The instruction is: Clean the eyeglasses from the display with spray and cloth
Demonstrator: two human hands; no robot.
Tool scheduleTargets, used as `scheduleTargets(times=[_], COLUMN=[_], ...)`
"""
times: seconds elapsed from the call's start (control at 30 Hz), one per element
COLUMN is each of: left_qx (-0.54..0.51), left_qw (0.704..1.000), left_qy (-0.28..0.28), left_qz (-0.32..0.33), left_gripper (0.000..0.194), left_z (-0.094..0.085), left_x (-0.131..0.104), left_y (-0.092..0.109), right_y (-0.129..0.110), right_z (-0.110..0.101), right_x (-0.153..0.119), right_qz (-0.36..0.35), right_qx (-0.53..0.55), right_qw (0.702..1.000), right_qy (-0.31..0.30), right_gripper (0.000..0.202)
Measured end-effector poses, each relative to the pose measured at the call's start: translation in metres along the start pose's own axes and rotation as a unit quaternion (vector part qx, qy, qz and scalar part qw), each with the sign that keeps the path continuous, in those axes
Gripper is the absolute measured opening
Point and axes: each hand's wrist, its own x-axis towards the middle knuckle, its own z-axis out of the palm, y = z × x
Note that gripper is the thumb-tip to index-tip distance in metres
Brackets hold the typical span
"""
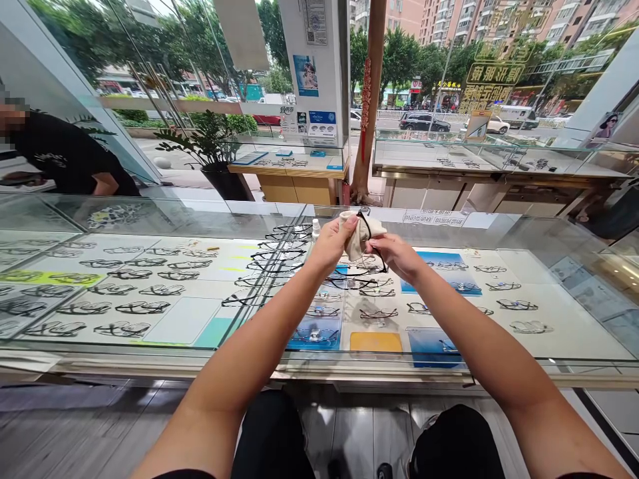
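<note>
Above the glass counter, my left hand (333, 241) is closed on a cream cleaning cloth (355, 245), its thumb on top. The cloth is folded around part of a pair of black-framed eyeglasses (368, 227), so the lenses are mostly hidden. My right hand (398, 254) pinches the eyeglasses at the right side of the cloth, fingers bent; the exact grip point is small. Just left of my left hand stands a small white spray bottle (315, 228). A row of dark eyeglasses (277, 257) lies on the counter top left of my forearm.
The glass display counter (200, 351) spans the view, with several rows of eyeglasses (143, 307) inside. A yellow card (375, 342) and blue cards lie in it. A person in a black shirt (70, 156) is at far left. Behind are a potted plant (207, 150) and another showcase (294, 166).
</note>
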Motion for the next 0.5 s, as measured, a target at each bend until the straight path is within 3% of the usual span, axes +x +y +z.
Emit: scheduleTargets(times=[0.27,0.5], left_qx=[-0.04,-0.01], left_qw=[0.993,0.996], left_qy=[-0.092,-0.074], left_qz=[-0.056,-0.039], left_gripper=[0.06,0.064], left_z=[-0.009,-0.006], left_x=[-0.002,-0.003], left_y=[0.011,0.01], right_y=[-0.006,-0.004], right_z=[-0.009,-0.006], right_x=[0.001,0.002], right_qz=[0.006,0.013], right_qx=[0.014,0.038], right_qw=[1.0,0.999], right_qy=[0.022,0.023], right_gripper=[0.029,0.027])
